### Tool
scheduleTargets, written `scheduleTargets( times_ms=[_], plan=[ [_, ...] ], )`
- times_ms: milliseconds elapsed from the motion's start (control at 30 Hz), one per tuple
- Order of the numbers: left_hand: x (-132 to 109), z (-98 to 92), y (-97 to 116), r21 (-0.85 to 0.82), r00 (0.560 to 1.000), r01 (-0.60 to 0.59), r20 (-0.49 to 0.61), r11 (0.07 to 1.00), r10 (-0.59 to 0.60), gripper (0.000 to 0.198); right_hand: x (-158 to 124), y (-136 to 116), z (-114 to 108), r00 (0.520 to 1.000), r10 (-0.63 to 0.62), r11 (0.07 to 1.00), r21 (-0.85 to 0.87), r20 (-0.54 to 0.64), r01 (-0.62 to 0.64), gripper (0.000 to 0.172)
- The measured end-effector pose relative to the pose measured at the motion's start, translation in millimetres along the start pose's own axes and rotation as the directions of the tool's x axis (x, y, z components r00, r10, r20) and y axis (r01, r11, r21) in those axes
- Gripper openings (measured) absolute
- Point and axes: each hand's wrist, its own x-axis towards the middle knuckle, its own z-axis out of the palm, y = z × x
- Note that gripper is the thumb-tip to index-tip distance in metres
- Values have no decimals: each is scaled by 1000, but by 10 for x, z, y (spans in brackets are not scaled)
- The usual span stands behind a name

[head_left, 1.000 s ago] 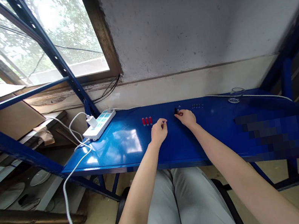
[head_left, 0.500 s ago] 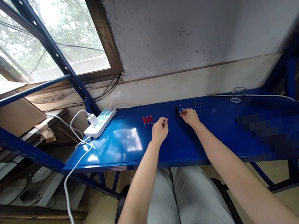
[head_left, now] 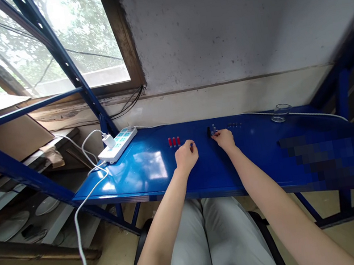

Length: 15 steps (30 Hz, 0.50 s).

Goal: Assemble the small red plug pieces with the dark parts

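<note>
My left hand (head_left: pixel 186 155) is closed over the table, fingertips pinched together around something small and bluish that I cannot make out. To its left, three small red tubes with pale lower ends (head_left: pixel 174 142) stand in a row. My right hand (head_left: pixel 223 139) is also closed, its fingertips down at a few small clear pieces (head_left: pixel 213 129). Whatever those fingers hold is hidden. Just left of them is a small black piece (head_left: pixel 208 131). Several tiny pieces (head_left: pixel 234 125) lie in rows behind and to the right of my right hand.
A white power strip (head_left: pixel 118 145) with a plugged-in charger (head_left: pixel 108 140) sits on the left of the blue table (head_left: pixel 158 185). At the back right stands a clear glass cup (head_left: pixel 280 113) beside a white cable (head_left: pixel 319 114). A blurred dark patch (head_left: pixel 320 158) covers the right side.
At my right fingertips, the reddish bit seen earlier no longer shows, and the fingers have shifted slightly at the clear pieces. My left hand has stayed almost still, still pinched.
</note>
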Motion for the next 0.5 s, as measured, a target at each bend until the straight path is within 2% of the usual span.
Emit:
scheduleTargets(
  times_ms=[133,233,367,500],
  plan=[
    [-8,-113,-68,154,992,119,-57,981,-112,39,-4,-13,-40,999,4,999,-38,44,-2,26],
    [-7,-164,-144,250,991,135,-20,959,-134,52,-82,-25,-96,997,1,997,-81,72,5,36],
    [1,-163,-193,291,989,99,74,952,-126,60,-306,-66,-190,999,-41,998,-46,30,42,24],
    [50,-141,-180,273,986,98,106,957,-131,61,-489,-118,-238,992,-122,993,4,24,122,22]
  ],
)
